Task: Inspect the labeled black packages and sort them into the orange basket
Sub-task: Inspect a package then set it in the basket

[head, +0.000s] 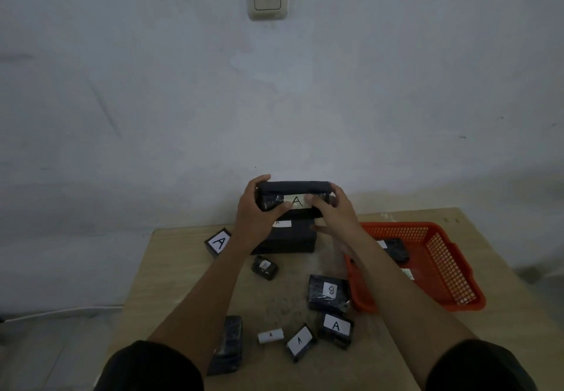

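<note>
Both hands, left hand [254, 207] and right hand [331, 210], have their fingers wrapped round a long black package [294, 196], shiny plastic wrap, white label reading "A", held up above the desk [183, 268] left of the orange basket [442, 268].

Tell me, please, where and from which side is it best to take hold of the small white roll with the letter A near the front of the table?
Probably pinch the small white roll across its middle, coming from above. It lies on its side on the table, apart from the labelled package on its right, so its long curved sides are free.
</note>
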